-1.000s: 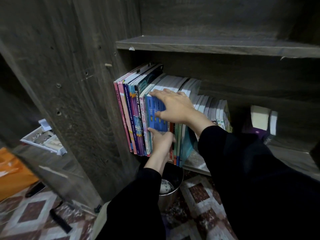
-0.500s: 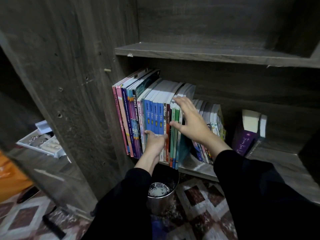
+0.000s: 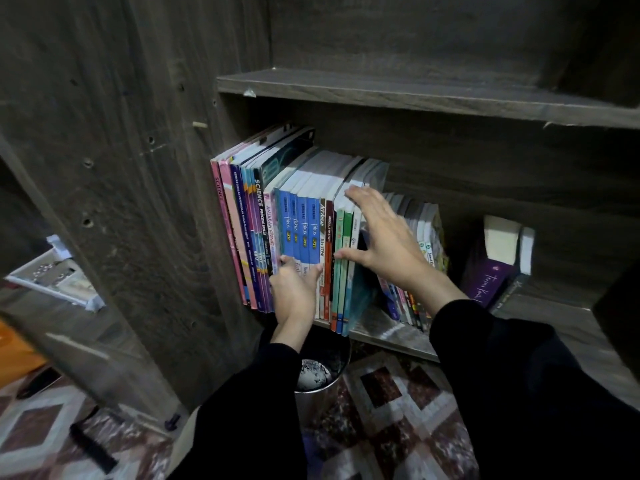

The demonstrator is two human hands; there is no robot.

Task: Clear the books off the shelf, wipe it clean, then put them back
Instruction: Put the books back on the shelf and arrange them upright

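Observation:
A row of upright books [image 3: 256,230] fills the left end of the dark wooden shelf [image 3: 391,336]: pink and purple spines, then several blue books [image 3: 300,223], then red and green ones [image 3: 341,258]. My left hand [image 3: 294,292] presses flat against the lower spines of the blue books. My right hand [image 3: 381,237] is spread over the top and side of the green and white books, thumb on their spines. Shorter books [image 3: 420,244] lean behind my right wrist. A purple book [image 3: 488,278] lies tilted at the right.
An upper shelf board [image 3: 415,95] runs above the books. A metal bin [image 3: 322,386] with crumpled paper stands on the patterned floor below the shelf. The cabinet's side panel [image 3: 121,168] rises at the left, with a white tray [image 3: 52,275] beyond it.
My right hand has moved right, from the blue books to the green and white ones. My left hand has stayed at the base of the blue books.

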